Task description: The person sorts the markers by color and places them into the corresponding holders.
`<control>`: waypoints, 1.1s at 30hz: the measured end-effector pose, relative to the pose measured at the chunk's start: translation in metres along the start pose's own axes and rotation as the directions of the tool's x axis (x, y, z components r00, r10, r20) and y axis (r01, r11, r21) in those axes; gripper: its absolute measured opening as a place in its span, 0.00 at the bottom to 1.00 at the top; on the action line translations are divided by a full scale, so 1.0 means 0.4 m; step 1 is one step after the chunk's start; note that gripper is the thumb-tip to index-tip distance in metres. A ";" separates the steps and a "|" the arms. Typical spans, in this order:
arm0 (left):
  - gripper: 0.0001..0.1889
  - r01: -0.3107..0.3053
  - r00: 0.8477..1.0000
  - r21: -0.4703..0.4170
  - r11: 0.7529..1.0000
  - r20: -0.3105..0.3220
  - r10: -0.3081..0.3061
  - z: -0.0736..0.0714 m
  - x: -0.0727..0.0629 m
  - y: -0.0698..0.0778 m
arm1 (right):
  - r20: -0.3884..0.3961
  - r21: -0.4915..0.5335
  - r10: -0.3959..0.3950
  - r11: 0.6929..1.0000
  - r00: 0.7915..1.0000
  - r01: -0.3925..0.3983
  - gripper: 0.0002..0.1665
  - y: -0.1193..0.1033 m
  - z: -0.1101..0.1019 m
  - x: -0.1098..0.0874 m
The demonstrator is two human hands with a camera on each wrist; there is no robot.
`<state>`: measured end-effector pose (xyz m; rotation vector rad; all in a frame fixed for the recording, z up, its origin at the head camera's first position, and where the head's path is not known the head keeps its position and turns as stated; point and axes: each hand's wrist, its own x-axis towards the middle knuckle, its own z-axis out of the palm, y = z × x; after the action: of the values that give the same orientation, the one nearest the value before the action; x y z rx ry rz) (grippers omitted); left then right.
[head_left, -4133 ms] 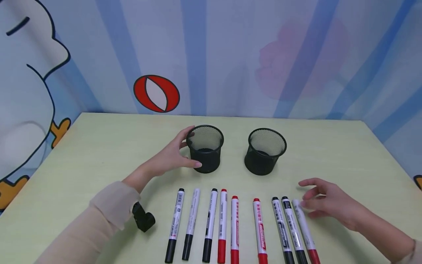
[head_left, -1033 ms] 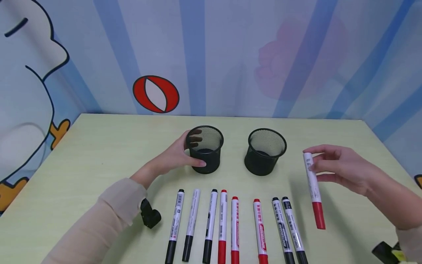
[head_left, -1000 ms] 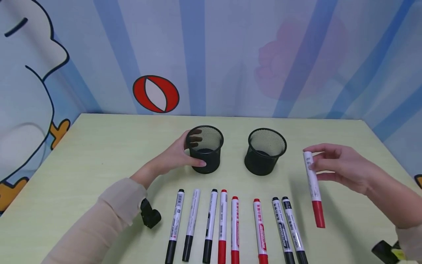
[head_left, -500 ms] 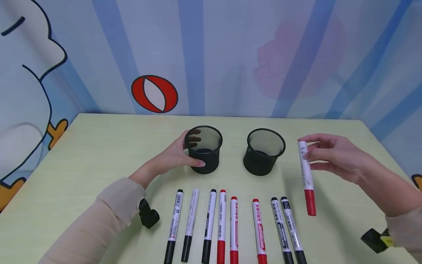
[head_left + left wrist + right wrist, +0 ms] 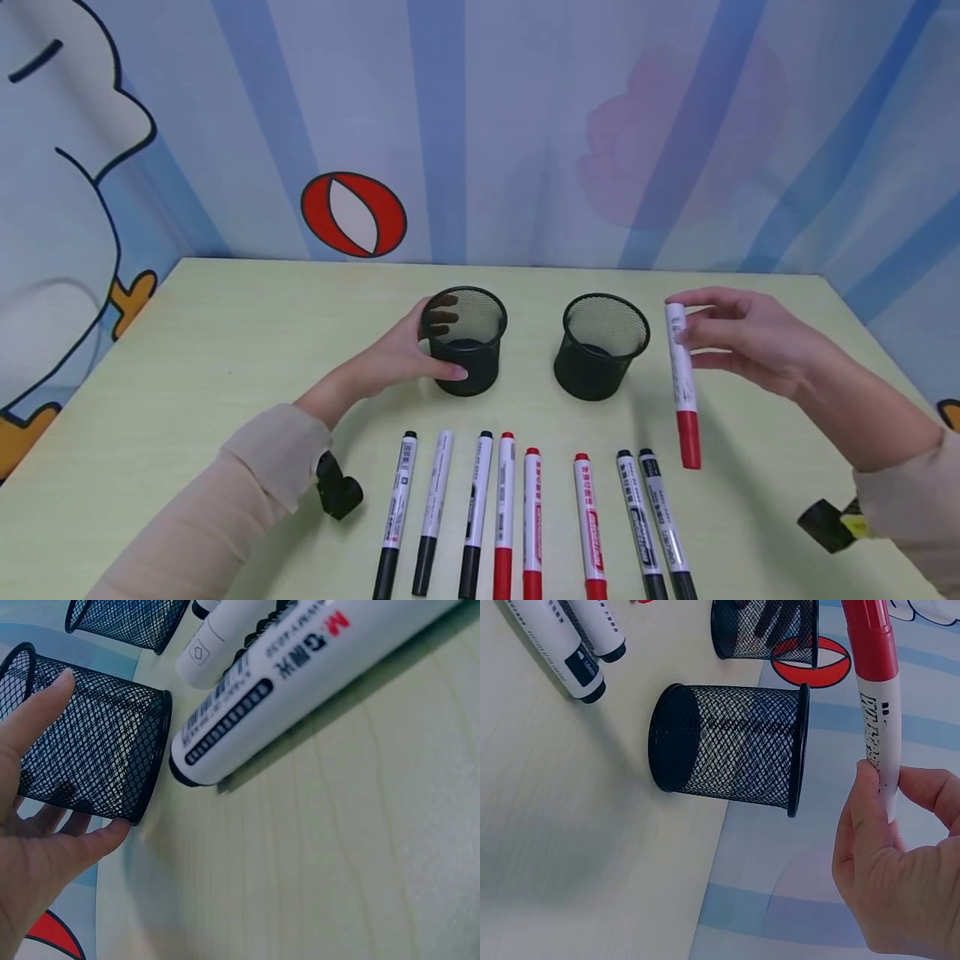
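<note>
My left hand [image 5: 393,357] holds the left black mesh pen cup [image 5: 480,367] by its side, thumb in front and fingers behind. The cup stands upright on the table. In the left wrist view the thumb [image 5: 41,712] lies along the mesh wall. My right hand [image 5: 761,337] pinches a white marker [image 5: 681,358] near its upper end, with the red cap pointing down. This marker hangs above the table, just right of the second mesh pen cup [image 5: 591,375]. The right wrist view shows the red cap [image 5: 871,645] beyond that cup's rim.
Several white markers lie in a row along the front: black-capped ones such as the leftmost marker [image 5: 397,508], and red-capped ones such as the middle marker [image 5: 588,525]. A blue striped backdrop [image 5: 510,133] stands behind the pale table [image 5: 262,333].
My right hand has picked the red-capped marker off the right end of the row, raised it and carried it left, nearer the right cup. The left hand's hold has tightened slightly round its cup.
</note>
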<state>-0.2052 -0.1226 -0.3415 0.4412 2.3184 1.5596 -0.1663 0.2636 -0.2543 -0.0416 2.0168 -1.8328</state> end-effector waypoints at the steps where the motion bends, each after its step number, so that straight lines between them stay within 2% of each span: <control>1: 0.49 0.001 1.000 0.001 1.000 0.000 -0.001 0.000 0.000 0.000 | 0.002 0.003 -0.003 1.000 1.000 0.003 0.16 -0.003 0.001 0.003; 29: 0.49 -0.006 1.000 -0.002 1.000 0.007 0.006 -0.002 0.001 -0.003 | 0.032 0.073 -0.017 0.997 0.999 0.014 0.14 -0.076 0.050 0.064; 33: 0.50 -0.016 1.000 0.002 1.000 0.006 0.016 -0.003 0.004 -0.007 | 0.033 0.053 -0.019 0.998 0.999 0.017 0.14 -0.084 0.063 0.073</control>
<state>-0.2072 -0.1239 -0.3438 0.4652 2.3172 1.5613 -0.1935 0.2265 -0.2314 -0.0750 1.9502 -1.8832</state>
